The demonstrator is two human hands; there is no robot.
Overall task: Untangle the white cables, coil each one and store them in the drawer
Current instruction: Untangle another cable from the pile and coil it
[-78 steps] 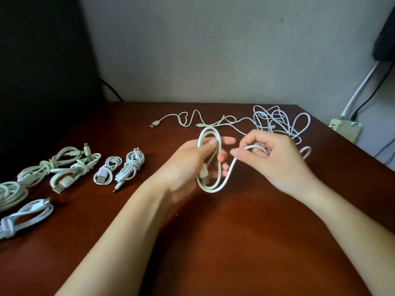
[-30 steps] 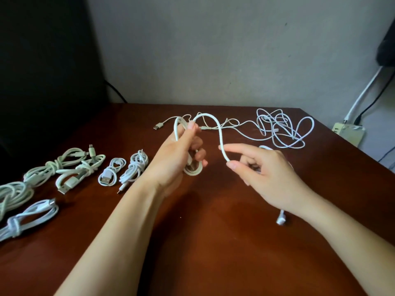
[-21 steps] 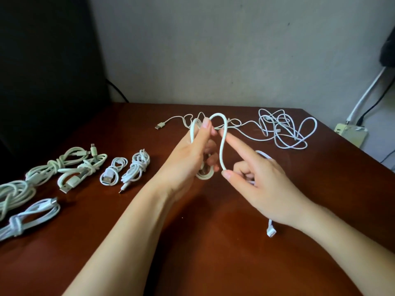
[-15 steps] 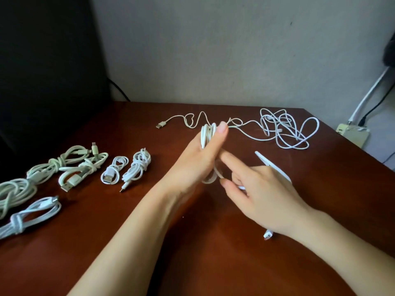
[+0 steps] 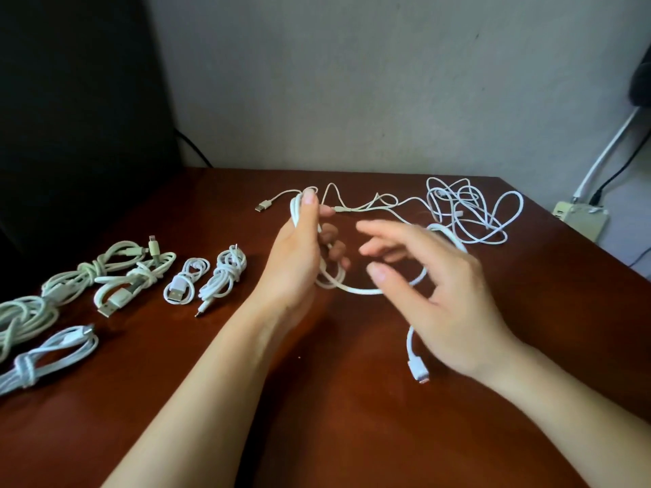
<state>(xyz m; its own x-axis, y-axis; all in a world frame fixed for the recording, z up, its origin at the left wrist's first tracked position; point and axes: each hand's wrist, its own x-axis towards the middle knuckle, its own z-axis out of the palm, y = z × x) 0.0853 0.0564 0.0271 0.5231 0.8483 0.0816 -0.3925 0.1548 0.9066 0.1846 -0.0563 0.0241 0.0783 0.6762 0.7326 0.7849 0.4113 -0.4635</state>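
The left hand (image 5: 299, 255) pinches the half-wound white cable (image 5: 363, 291) under its thumb. The right hand (image 5: 436, 290), fingers spread and blurred, grips nothing, with the slack looped round it. The cable is light, limp and springy, so it is best held at the gathered turns. Half a second earlier the right fingers touched the coil; they have now swung rightward. Beyond the hands lies a tangle (image 5: 472, 213), and left of them finished bundles (image 5: 225, 272).

Your right hand (image 5: 447, 297), just right of your left hand (image 5: 299, 262), has blurred fingers and covers part of the white cable (image 5: 363, 291). Your left hand's palm hides most of its coils. Far left of that hand, two bundled cables (image 5: 24, 371) run off the edge.
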